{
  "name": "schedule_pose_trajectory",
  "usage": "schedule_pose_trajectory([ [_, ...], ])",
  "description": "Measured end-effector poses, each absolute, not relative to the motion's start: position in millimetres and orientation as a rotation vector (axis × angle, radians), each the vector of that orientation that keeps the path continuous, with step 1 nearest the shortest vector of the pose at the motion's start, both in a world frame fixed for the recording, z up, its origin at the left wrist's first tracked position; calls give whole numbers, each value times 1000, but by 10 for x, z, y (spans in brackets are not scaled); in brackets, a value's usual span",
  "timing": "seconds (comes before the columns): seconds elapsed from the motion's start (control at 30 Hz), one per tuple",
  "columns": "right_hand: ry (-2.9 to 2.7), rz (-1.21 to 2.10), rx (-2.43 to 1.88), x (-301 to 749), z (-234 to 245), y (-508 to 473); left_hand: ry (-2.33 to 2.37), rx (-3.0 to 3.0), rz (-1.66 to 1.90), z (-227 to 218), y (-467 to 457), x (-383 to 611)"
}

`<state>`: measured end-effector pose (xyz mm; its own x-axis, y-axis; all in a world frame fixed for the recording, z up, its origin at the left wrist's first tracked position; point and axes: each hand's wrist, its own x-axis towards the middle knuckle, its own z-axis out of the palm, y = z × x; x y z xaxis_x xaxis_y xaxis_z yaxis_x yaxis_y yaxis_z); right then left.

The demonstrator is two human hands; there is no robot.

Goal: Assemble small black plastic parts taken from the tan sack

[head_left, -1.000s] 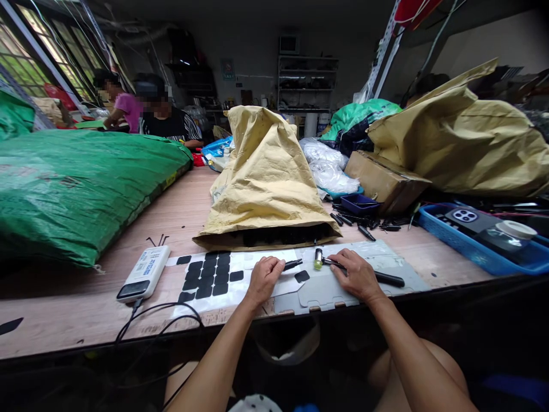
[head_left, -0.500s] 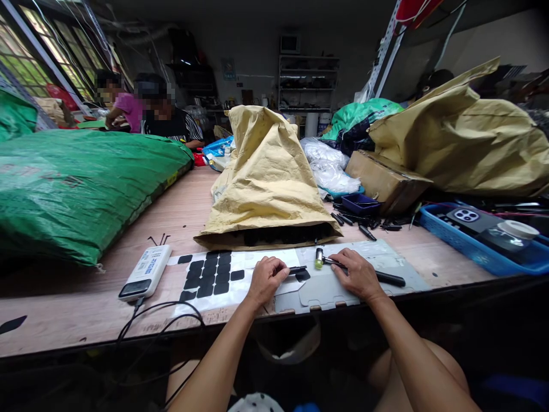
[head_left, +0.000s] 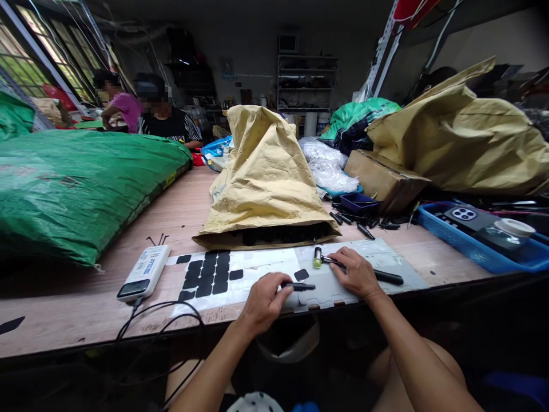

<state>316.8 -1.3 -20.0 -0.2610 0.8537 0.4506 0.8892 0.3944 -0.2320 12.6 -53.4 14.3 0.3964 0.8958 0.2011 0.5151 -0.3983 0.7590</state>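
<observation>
My left hand (head_left: 266,300) is closed on a slim black pen-shaped piece (head_left: 303,286), which points right just above the table's front edge. My right hand (head_left: 354,272) is wrapped round a small mallet (head_left: 388,277) near its head, its black handle sticking out to the right. The mallet's yellow-green and metal head lies over a grey sheet (head_left: 369,252). Between the hands, a loose black rounded square (head_left: 301,274) rests on the sheet. Left of my left hand, a white sheet (head_left: 244,292) carries rows of black rounded squares (head_left: 208,274).
A tan paper sack (head_left: 266,189) with a dark mouth stands ahead. At left are a green sack (head_left: 81,189) and a white cabled device (head_left: 144,272). Several black pieces (head_left: 364,230) lie by a carton (head_left: 381,177); a blue basket (head_left: 484,249) sits right. Two people are behind.
My left hand has moved slightly down and toward me with the black piece, uncovering the loose black square. My right hand stays on the mallet.
</observation>
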Motion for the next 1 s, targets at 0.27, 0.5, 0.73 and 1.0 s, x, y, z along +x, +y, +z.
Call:
schedule_pose_trajectory([
  [0.27,-2150,-95,-1503,3152,-190,-20,1301,1953,545,-462,-1298,74],
  [0.5,-2152,-88,-1506,3142,-176,-26,1697,1791,239,-1106,-1214,125],
  [0.73,-2157,-71,-1498,3148,-182,-17,1298,2045,376,-505,-1282,272],
  [1.0,-2154,-63,-1519,3149,-185,-19,1551,2018,963,220,-214,346],
])
